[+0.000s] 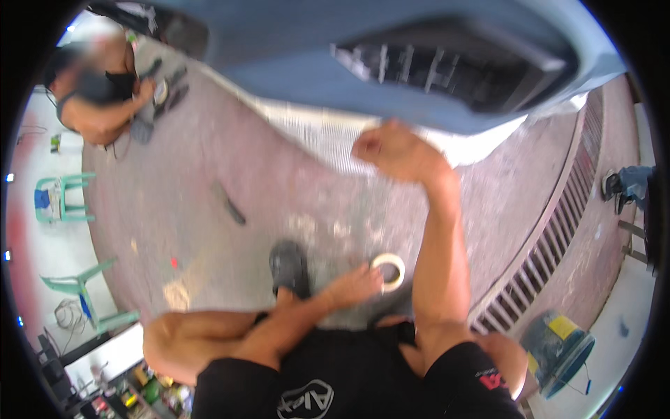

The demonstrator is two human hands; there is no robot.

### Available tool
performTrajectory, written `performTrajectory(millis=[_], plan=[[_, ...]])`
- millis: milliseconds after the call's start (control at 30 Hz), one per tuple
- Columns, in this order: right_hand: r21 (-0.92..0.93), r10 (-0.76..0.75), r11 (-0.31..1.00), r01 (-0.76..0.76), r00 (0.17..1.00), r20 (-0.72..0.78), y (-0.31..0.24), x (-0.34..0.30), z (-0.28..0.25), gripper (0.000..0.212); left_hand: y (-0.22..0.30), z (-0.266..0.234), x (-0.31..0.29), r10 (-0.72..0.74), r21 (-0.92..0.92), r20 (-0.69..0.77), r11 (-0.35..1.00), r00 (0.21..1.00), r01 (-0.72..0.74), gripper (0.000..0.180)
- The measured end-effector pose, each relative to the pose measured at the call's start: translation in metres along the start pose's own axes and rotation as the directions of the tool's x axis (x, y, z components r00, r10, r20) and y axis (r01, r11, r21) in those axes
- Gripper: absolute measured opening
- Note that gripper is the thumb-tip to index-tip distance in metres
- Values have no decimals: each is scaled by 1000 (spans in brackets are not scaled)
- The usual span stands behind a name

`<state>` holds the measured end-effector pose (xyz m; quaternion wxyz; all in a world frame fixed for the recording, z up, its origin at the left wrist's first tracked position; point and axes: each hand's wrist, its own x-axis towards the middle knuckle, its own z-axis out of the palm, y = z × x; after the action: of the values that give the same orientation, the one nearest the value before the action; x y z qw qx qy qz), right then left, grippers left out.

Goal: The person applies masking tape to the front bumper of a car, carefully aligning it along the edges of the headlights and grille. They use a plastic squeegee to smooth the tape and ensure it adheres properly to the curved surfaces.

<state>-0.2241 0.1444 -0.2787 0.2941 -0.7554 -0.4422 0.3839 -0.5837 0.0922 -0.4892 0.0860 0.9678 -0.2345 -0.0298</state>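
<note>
the left hand (357,285) is grasping the cream tape roll (400,272) just below frame centre, risking a drop if its grip is slackening. above, the right hand (396,151) is overlapping white sheeting (322,135), risking snagging and tearing; through blur, i cannot tell whether its grip is clenched.

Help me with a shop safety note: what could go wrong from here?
The left hand holds the tape roll by one side, low over the floor, so it might slip and roll away.
The right hand is close to the white sheeting under the blue panel; a snag could crease or tear it.
A long, dark object lies ahead of the dark shoe and could be stepped on.
</note>
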Motion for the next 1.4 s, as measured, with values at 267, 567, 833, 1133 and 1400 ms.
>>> performTrajectory(millis=[267,567,833,1133,1400], plan=[[43,-10,999,9,999,34,-55,-21,-23,40,-70,-58,24,-805,-510,-250,581,538,634,18],[225,-364,903,366,930,-51,-104,-29,-17,82,-143,-286,21,-925,-924,-350,367,148,110,46],[359,-447,779,515,856,-258,-136,-32,-2,58,-129,-318,-3,-880,-870,-388,447,273,206,48],[77,-531,706,704,598,-601,-153,-40,-8,10,-152,-357,-20,-972,-923,-9,99,235,372,52],[195,-215,798,570,572,-792,-148,-49,-32,9,-67,-232,5,-702,-315,-457,702,546,639,13]])
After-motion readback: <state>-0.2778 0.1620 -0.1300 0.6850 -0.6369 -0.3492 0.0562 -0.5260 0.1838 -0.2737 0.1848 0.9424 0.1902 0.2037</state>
